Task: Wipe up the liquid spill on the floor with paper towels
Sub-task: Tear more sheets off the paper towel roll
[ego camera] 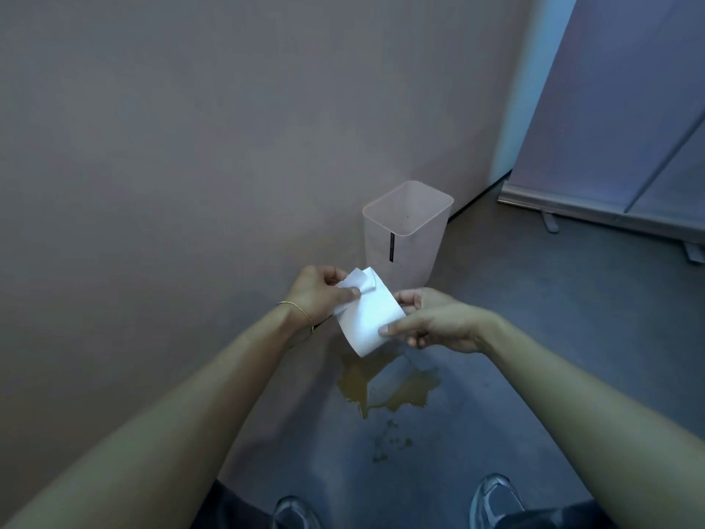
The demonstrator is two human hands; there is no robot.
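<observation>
A white paper towel (pixel 368 313) is held in the air between both hands, above the floor. My left hand (pixel 322 294) pinches its upper left corner, where the sheet is folded over. My right hand (pixel 431 318) pinches its lower right edge between thumb and fingers. Below the towel a yellowish-brown liquid spill (pixel 389 387) spreads over the grey floor, with small droplets (pixel 389 442) trailing toward my feet.
A pale, open, rectangular bin (pixel 404 231) stands against the wall just beyond the hands. A wall runs along the left. A banner stand base with feet (pixel 549 219) sits at the right back. My two shoes (pixel 492 498) show at the bottom edge.
</observation>
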